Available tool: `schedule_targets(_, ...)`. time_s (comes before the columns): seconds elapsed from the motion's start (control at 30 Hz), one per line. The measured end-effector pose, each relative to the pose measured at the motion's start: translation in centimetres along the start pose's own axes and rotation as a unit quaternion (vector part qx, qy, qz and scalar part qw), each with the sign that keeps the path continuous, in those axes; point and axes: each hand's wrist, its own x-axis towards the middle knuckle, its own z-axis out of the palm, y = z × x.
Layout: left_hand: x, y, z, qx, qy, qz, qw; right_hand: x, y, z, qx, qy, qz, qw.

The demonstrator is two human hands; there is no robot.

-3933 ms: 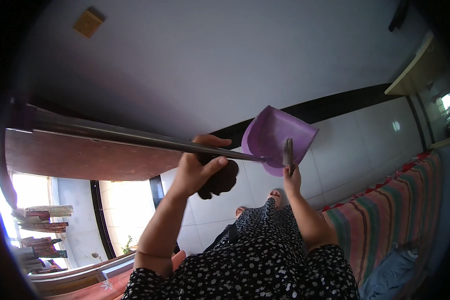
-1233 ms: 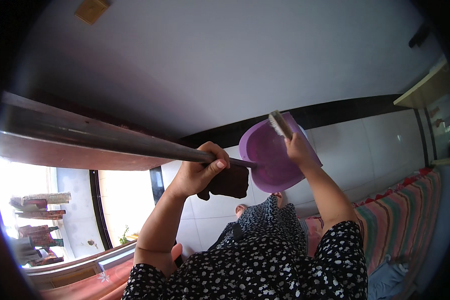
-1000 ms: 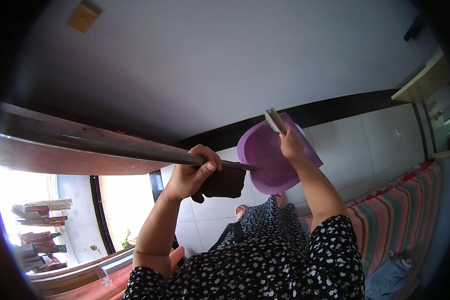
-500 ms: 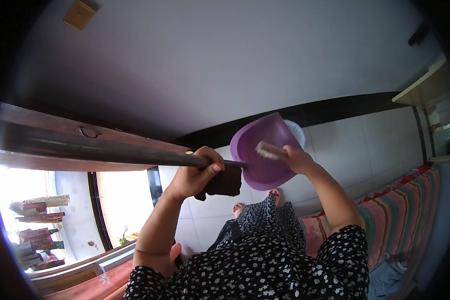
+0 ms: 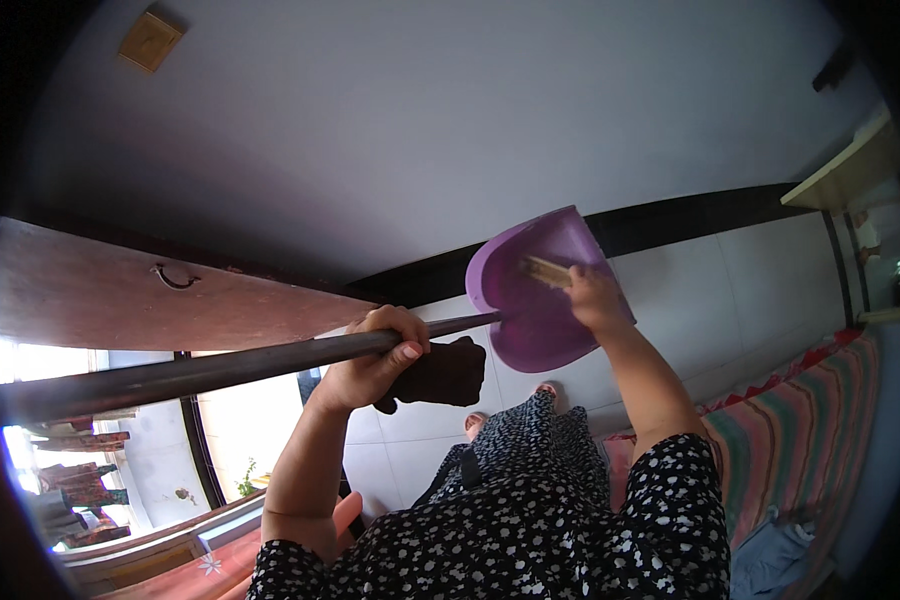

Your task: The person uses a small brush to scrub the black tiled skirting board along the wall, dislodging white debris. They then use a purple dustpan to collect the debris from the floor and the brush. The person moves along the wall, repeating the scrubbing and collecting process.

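My left hand [image 5: 372,362] is closed around the long dark handle [image 5: 220,365] of a purple dustpan [image 5: 540,345]. A dark brown cloth [image 5: 445,374] hangs from the same hand, below the handle. The handle runs from the left into the notch of the heart-shaped pan, which is held up above the floor. In my right hand [image 5: 596,300] is a brush with a light wooden back [image 5: 544,270], its head inside the pan. The brush is slightly blurred, and its bristles are hard to make out.
A reddish wooden cabinet [image 5: 100,285] with a curved metal pull stands at the left against a pale wall [image 5: 470,120]. Striped fabric [image 5: 800,430] covers a bed-like surface at the right. White floor tiles [image 5: 680,290] lie beneath me. A bright window [image 5: 70,450] is at lower left.
The handle's left end has swung downward. The pan has tilted and shifted slightly right, covering the pale round thing seen behind it before. The brush has moved up within the pan.
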Motion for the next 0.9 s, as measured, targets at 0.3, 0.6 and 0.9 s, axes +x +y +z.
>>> schedule_targets(0.3,0.1,0.6,0.0,-0.029,0.039,0.017,0.999,-0.2,-1.7,-5.2,-0.021,-0.033,-0.011,0.999)
schedule_targets(0.6,-0.7,1.1,-0.1,-0.036,0.018,-0.019,0.999,0.7,1.5,-3.2,-0.042,-0.007,0.015,0.999)
schedule_targets(0.9,-1.3,1.6,0.8,-0.033,0.058,-0.054,0.996,-0.6,-3.7,-11.8,0.120,-0.082,0.033,0.989)
